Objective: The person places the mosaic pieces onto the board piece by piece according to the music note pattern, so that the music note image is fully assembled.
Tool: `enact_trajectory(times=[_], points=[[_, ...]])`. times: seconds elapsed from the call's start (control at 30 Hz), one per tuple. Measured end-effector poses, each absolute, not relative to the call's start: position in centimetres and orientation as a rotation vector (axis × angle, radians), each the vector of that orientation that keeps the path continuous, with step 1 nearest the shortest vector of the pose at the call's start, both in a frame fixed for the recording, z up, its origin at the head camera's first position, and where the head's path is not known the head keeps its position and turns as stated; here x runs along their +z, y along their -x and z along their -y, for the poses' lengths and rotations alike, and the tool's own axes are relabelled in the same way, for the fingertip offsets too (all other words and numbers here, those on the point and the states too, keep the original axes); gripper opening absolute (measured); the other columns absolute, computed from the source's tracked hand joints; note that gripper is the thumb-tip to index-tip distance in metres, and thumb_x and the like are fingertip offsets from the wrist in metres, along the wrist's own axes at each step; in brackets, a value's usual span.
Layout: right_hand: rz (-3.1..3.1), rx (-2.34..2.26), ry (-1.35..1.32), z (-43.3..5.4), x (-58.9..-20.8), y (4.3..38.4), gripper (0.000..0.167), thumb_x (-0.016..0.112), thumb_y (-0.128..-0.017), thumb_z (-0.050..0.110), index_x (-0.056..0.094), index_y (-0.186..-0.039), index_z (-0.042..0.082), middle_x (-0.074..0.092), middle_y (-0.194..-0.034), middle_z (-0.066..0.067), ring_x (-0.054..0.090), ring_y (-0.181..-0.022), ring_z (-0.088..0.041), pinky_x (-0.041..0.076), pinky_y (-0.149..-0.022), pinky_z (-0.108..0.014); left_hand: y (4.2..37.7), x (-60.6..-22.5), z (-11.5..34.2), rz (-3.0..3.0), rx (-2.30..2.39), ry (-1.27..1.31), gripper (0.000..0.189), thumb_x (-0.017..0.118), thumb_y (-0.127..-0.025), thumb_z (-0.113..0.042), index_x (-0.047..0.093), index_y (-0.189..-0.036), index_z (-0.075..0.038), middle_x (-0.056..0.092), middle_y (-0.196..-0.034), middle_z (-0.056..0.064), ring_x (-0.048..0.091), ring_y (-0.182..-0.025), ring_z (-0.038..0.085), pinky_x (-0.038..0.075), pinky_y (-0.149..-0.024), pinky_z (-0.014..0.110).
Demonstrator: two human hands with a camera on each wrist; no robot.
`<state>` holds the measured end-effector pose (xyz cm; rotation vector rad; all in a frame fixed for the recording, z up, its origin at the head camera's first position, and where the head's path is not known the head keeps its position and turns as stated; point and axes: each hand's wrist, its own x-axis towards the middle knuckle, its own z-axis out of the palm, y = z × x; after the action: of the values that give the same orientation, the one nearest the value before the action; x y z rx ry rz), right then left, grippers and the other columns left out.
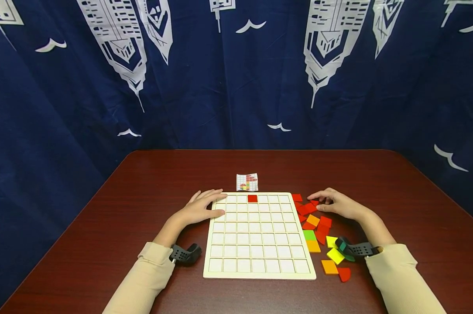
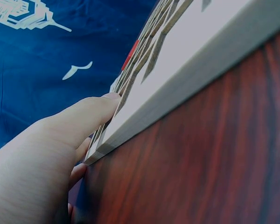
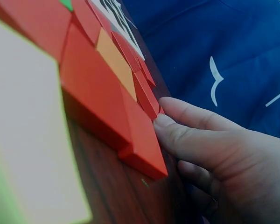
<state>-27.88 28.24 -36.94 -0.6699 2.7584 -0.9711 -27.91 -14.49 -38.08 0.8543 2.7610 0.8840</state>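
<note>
A white gridded board (image 1: pixel 260 275) lies on the table, with one red square tile (image 1: pixel 252 199) in its far row. My left hand (image 1: pixel 197 209) rests at the board's far left corner, fingers extended and thumb (image 2: pixel 100 112) on the face near the side edge. Beyond the board's right side, my right hand (image 1: pixel 340 205) reaches over the loose tiles. Its thumb (image 3: pixel 165 123) and index finger pinch a small red tile (image 1: pixel 314 203) at the pile's far end. Only a sliver of that tile shows between the fingertips in the right wrist view; its shape is hidden.
Several red, orange and yellow tiles lie scattered along the board's right side, some overlapping. A green tile (image 1: pixel 309 235) touches the board's edge. A small pattern card (image 1: pixel 247 182) sits just past the far edge. A blue printed curtain (image 1: pixel 228 87) hangs behind the table.
</note>
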Motion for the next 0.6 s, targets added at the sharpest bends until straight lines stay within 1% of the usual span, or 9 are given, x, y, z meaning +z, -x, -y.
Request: enact_trajectory(times=[0.3, 0.43, 0.6], points=[[-2.748, -0.999, 0.672, -28.08, -36.86, 27.82, 0.030, 0.060, -0.087, 0.021, 0.060, -0.112, 0.005, 0.046, -0.098, -0.011, 0.038, -0.080, -0.017, 0.036, -0.066, -0.025, 28.13, -38.25, 14.51, -2.771, 0.858, -0.838, 0.059, 0.056, -0.087, -0.043, 0.039, -0.139, -0.021, 0.024, -0.151, 0.001, 0.016, -0.141, 0.024, -0.003, -0.113, 0.053], [-2.752, -1.028, 0.651, -28.05, -36.92, 27.83, 0.029, 0.062, -0.086, 0.021, 0.060, -0.111, 0.006, 0.048, -0.101, -0.012, 0.040, -0.083, -0.017, 0.038, -0.069, -0.024, 28.02, -38.21, 14.49, -2.770, 0.860, -0.838, 0.059, 0.056, -0.087, -0.043, 0.039, -0.139, -0.021, 0.024, -0.151, 0.001, 0.016, -0.141, 0.024, -0.003, -0.112, 0.053], [-2.762, -1.053, 0.648, -28.13, -37.00, 27.98, 0.027, 0.063, -0.085, 0.018, 0.060, -0.109, 0.006, 0.053, -0.103, -0.012, 0.044, -0.086, -0.016, 0.042, -0.072, -0.022, 27.97, -38.19, 14.41, -2.780, 0.861, -0.855, 0.059, 0.057, -0.087, -0.043, 0.040, -0.138, -0.020, 0.026, -0.150, 0.004, 0.017, -0.140, 0.026, -0.001, -0.112, 0.055]])
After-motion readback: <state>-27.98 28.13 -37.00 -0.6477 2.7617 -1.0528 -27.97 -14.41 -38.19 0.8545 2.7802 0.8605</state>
